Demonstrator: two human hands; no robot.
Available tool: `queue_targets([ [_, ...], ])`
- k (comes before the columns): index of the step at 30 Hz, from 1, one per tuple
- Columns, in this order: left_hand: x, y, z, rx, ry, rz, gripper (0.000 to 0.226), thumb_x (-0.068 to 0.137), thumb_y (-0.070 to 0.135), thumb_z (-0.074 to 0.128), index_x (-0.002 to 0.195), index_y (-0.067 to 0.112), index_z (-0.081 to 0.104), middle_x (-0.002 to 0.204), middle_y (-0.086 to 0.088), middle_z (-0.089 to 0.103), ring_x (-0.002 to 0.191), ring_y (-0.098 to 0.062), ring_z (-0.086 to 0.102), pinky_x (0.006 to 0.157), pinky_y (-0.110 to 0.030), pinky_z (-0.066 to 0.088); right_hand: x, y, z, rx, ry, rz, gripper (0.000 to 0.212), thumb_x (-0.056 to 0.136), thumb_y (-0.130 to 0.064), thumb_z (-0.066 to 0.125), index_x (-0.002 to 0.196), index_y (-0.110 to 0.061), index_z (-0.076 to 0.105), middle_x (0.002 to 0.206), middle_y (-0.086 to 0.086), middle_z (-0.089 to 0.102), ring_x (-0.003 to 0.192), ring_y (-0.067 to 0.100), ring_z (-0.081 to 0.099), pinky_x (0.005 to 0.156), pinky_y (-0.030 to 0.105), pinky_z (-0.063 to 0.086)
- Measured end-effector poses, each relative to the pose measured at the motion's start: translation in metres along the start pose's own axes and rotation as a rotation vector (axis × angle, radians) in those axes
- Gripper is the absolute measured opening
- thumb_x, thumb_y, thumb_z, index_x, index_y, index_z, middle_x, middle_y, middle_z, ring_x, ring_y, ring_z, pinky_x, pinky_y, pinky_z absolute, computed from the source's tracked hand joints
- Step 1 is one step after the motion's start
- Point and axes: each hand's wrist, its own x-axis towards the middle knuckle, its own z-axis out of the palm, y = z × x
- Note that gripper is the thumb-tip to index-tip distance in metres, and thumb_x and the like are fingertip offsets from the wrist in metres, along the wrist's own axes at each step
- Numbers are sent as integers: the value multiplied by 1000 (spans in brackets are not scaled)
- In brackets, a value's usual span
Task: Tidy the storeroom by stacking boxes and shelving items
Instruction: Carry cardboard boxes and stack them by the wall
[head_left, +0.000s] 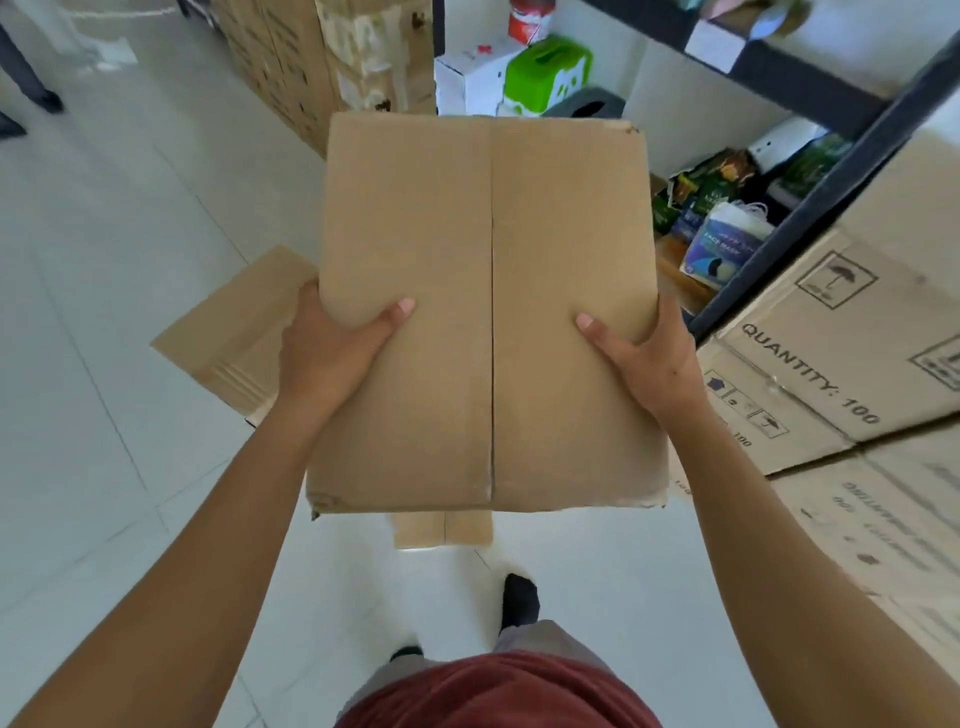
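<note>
A plain brown cardboard box (483, 249) is held in the air in front of my chest, its closed top flaps facing me with a seam down the middle. My left hand (332, 348) grips its left side, thumb lying on the top. My right hand (644, 353) grips the right side the same way. The fingers of both hands are hidden under the box. A smaller flat cardboard box (234, 332) lies on the white tiled floor below and to the left, partly covered by the held box.
Printed cartons (852, 364) marked "QUANTITY: 100" are stacked at my right. A dark metal shelf frame (810, 208) holds bags and packets (722, 228). Tall carton stacks (332, 57), a white box (467, 83) and a green container (545, 73) stand ahead. Another person's feet (31, 104) show far left.
</note>
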Motion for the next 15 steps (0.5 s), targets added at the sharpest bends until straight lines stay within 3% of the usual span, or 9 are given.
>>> queue_targets([
  [10,-30,40,-11,0,-182,278,79,67,67,73,126,20,48,124,-2,61,116,-28,56,92,-38,45,-96,-16,-58,35,271,58,69,73,-56,74,122,-16,46,108,-7,54,98,13,54,81,29,44],
  [13,-44,65,-5,-23,-273,367,78,68,68,72,125,20,48,126,-2,60,117,-29,55,90,-34,42,-124,-20,-91,18,380,71,64,75,-54,74,118,-15,46,102,-8,54,90,10,53,72,22,40],
  [15,-56,85,3,-40,-333,451,85,63,75,70,125,21,48,128,0,60,119,-28,55,97,-36,43,-144,-19,-116,4,456,78,59,75,-54,73,111,-18,45,96,-12,52,83,6,52,67,19,39],
])
